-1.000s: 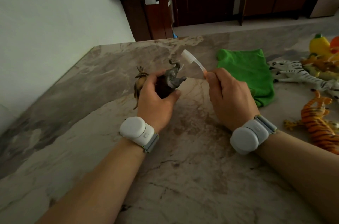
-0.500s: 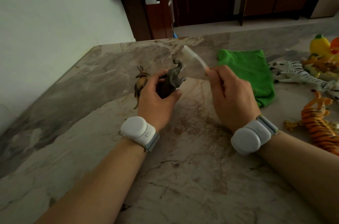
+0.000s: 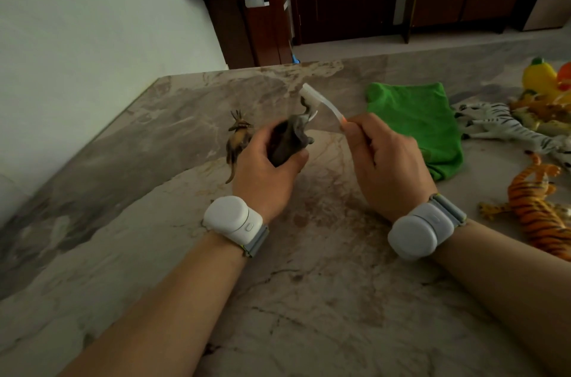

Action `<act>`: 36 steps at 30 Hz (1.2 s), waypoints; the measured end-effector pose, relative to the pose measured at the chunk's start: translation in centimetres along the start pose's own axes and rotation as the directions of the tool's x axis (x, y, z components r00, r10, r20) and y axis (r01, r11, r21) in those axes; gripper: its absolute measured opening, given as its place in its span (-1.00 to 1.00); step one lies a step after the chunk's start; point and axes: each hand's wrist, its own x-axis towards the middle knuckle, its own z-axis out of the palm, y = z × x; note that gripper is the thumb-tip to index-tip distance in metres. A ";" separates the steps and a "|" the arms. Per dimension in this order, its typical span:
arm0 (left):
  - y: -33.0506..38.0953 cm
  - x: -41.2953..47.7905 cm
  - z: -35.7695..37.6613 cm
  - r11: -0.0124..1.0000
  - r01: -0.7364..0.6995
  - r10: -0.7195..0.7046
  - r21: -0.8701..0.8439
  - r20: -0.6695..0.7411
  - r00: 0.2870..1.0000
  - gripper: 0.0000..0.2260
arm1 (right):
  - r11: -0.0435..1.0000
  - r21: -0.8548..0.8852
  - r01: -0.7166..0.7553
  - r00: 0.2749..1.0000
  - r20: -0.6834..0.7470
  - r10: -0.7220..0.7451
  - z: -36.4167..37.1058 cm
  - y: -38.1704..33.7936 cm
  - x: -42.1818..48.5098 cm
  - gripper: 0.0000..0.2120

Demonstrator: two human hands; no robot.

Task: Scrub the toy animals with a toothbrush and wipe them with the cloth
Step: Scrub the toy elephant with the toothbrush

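1. While the left hand (image 3: 265, 169) curls its fingers and thumb round the body of a grey toy elephant (image 3: 289, 142), it holds the toy above the marble table (image 3: 309, 299) with the trunk pointing up.
2. The right hand (image 3: 389, 166) pinches the handle of a clear toothbrush (image 3: 323, 106) between thumb and fingers. The bristle head sits at the tip of the trunk, but whether the two touch cannot be told.
3. A brown crested toy (image 3: 238, 142) is just beyond the left hand and partly hidden by it.
4. The green cloth (image 3: 414, 126) lies crumpled on the table, just past the right hand.
5. Further right, a black-and-white striped toy (image 3: 506, 126) lies beside the cloth. An orange tiger (image 3: 537, 216) lies nearer, close to the right forearm, and a yellow toy (image 3: 540, 77) stands at the far edge.
6. Each wrist wears a white band (image 3: 231, 217).
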 end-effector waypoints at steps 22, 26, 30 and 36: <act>0.3 0.0 -0.1 1.000 0.002 -0.003 -0.031 -0.016 1.000 -0.56 | 0.996 -0.050 -0.074 0.997 0.021 0.075 0.1 0.5 0.1 -0.70; 0.2 -0.1 0.0 0.999 0.019 -0.018 -0.028 0.007 1.000 -0.56 | 0.999 -0.003 -0.042 0.999 0.031 0.042 0.0 0.0 0.0 -0.69; 0.5 -0.1 -0.1 0.998 0.018 -0.018 -0.052 -0.005 1.000 -0.59 | 0.996 -0.055 -0.073 0.997 0.024 0.075 0.1 0.5 0.1 -0.70; 0.6 -0.3 0.0 0.998 0.027 -0.030 -0.061 -0.055 0.998 -0.54 | 1.000 -0.010 0.001 1.000 -0.016 -0.001 0.1 -0.1 0.0 -0.74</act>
